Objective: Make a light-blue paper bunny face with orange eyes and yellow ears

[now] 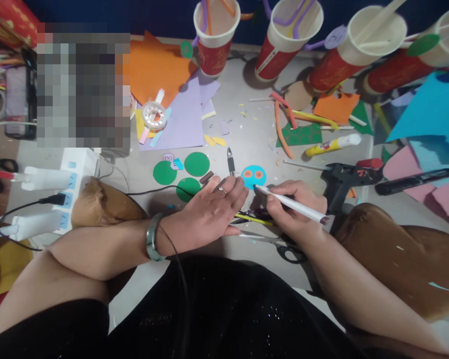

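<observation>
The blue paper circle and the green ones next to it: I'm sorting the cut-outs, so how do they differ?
The blue circle carries two orange rings; the green circles are plain. The blue circle lies under the left hand fingertips, with the white pen in the right hand touching its edge; the green circles lie untouched, farther left. All are flat paper rounds on the grey surface.

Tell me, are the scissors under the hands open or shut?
Open, it seems. The scissors lie flat beneath the right hand; two thin blades spread apart toward the left hand. Their black handles are partly hidden.
</observation>
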A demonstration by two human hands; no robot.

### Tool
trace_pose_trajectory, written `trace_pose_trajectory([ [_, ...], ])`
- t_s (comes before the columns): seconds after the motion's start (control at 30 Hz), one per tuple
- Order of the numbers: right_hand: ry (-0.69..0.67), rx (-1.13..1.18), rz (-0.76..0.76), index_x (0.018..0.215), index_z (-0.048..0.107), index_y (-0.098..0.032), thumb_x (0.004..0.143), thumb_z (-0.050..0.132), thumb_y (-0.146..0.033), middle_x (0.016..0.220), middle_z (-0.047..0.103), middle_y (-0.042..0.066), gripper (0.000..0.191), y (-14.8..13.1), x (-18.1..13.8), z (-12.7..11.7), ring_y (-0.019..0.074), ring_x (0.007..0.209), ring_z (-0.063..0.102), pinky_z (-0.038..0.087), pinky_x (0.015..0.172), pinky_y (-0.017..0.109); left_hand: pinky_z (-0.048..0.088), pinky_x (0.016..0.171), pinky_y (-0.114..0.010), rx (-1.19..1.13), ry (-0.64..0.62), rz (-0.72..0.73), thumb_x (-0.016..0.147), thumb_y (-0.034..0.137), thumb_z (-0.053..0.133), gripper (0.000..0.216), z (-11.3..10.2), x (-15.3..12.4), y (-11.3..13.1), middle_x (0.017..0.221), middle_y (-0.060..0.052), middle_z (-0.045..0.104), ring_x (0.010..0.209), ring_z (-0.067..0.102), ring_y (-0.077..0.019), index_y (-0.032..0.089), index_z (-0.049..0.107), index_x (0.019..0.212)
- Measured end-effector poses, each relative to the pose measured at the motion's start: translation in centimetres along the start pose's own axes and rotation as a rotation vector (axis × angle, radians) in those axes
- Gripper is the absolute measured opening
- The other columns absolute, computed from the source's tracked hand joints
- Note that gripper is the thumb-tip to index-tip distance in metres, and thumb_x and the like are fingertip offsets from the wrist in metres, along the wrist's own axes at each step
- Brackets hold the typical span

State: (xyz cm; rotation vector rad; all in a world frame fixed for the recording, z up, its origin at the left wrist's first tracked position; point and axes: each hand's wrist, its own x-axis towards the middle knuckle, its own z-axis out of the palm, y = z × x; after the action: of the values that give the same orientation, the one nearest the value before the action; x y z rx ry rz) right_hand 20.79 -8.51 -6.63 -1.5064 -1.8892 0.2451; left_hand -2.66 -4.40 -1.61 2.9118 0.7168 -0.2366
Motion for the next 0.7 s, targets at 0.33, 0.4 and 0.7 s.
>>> trace_pose_trajectory([
  [0.33,-0.02,-0.013,0.0,0.092,0.064,-0.025,0.091,0.066,-0.032,0.079,0.077,0.002,0.007,0.0,0.15,-0.06,0.0182,0.062,0.073,0.055,0.055,0.03,0.032,0.121,-0.048,0.026,-0.021,-0.002,0.101,0.059,0.058,0.083,-0.28,0.05,0.1,0.161,-0.026,0.047,0.146,0.044,-0.0352,-0.001,0.042,0.157],
  [0.4,-0.024,-0.007,-0.005,0.092,0.064,-0.025,0.091,0.066,-0.032,0.08,0.077,0.002,0.007,0.1,0.04,-0.06,0.0183,0.063,0.073,0.055,0.056,0.03,0.033,0.12,-0.048,0.025,-0.039,-0.002,0.1,0.059,0.06,0.083,-0.57,0.11,0.09,0.161,-0.026,0.047,0.145,0.045,-0.0351,-0.001,0.042,0.156],
  [0.7,-0.066,-0.002,0.051,0.094,0.066,-0.026,0.091,0.066,-0.034,0.082,0.077,0.003,0.009,0.28,-0.26,-0.02,0.0188,0.065,0.072,0.055,0.058,0.031,0.034,0.119,-0.048,0.011,-0.035,-0.008,0.097,0.06,0.065,0.089,-0.28,0.17,0.12,0.16,-0.025,0.048,0.144,0.045,-0.0355,-0.001,0.042,0.157],
])
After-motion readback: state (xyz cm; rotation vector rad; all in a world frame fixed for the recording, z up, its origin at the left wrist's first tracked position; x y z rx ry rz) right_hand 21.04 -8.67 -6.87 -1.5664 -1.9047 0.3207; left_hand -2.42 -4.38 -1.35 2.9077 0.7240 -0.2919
